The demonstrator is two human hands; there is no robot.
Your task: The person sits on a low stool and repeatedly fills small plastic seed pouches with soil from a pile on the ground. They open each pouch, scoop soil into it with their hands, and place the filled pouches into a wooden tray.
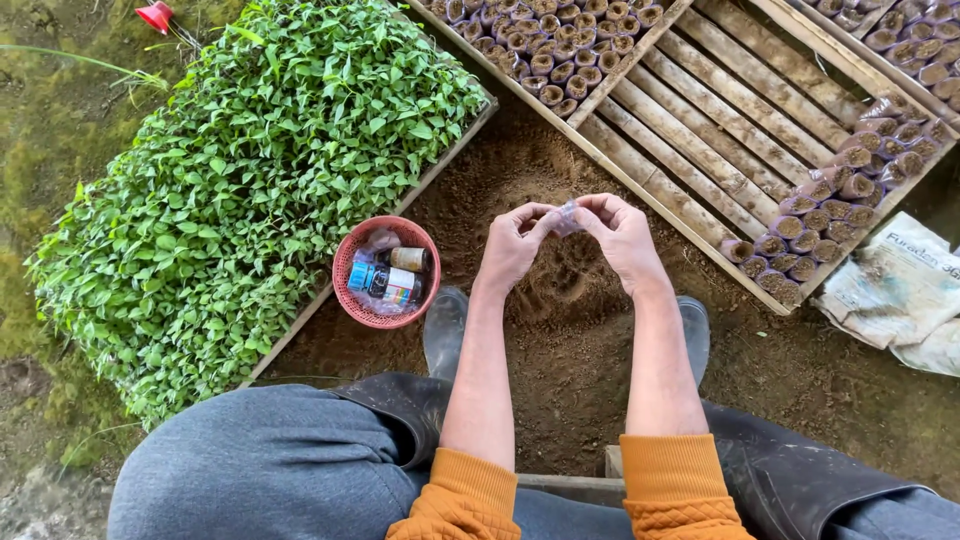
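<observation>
My left hand (515,243) and my right hand (620,235) meet above a pile of loose brown soil (560,290). Between their fingertips they pinch a small clear plastic bag (567,215), which looks empty and crumpled. Both forearms reach forward from orange sleeves. My boots (445,330) rest on the soil under the hands.
A red basket (352,255) with small bottles sits left of the hands. A dense bed of green seedlings (250,170) fills the left. A slatted wooden tray (700,110) holds rows of soil-filled bags (830,210). White sacks (900,290) lie at the right.
</observation>
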